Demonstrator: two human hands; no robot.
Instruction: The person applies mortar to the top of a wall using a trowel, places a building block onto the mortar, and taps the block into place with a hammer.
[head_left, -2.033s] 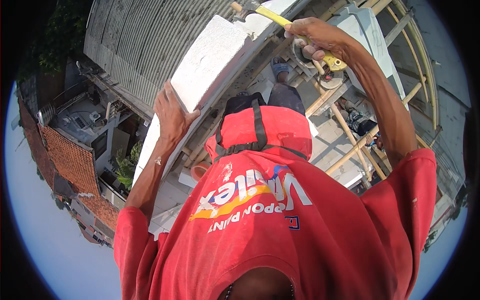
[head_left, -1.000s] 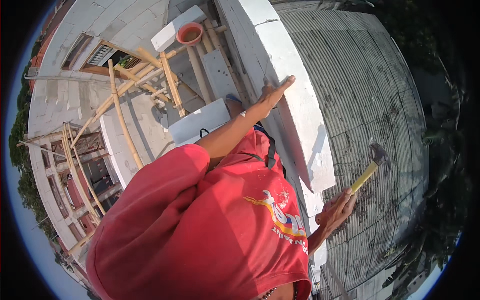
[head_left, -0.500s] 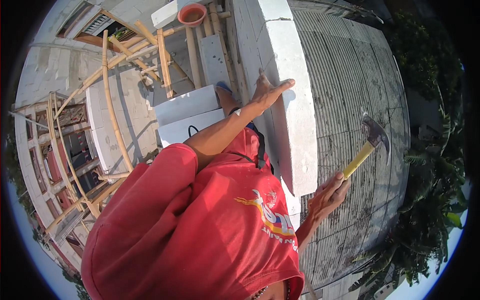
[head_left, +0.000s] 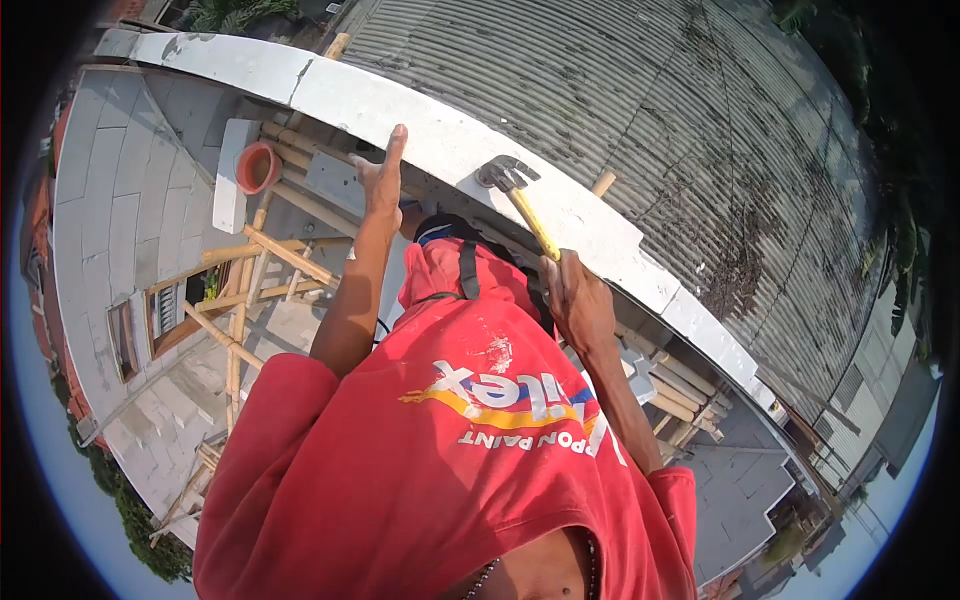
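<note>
My left hand [head_left: 380,190] is raised against the near edge of a long white block course [head_left: 435,130], index finger stretched along its face, the other fingers apart. My right hand [head_left: 570,295] grips a hammer by its yellow handle [head_left: 532,220], low along the shaft. The dark metal hammer head [head_left: 505,172] lies over the block's white surface, just right of my left hand; whether it touches cannot tell. Below my hands are my red shirt and a red bundle with a black strap at my waist.
An orange bucket [head_left: 258,167] stands among bamboo poles [head_left: 290,255] and pale slabs at the left, near a block wall [head_left: 110,180] with a window opening [head_left: 128,335]. Beyond the block course is a weathered corrugated roof [head_left: 660,120]. More bamboo [head_left: 680,390] lies at the right.
The view has swung round, so the block course now runs crosswise. The hammer has moved from out over the corrugated roof to over the block, beside my left hand.
</note>
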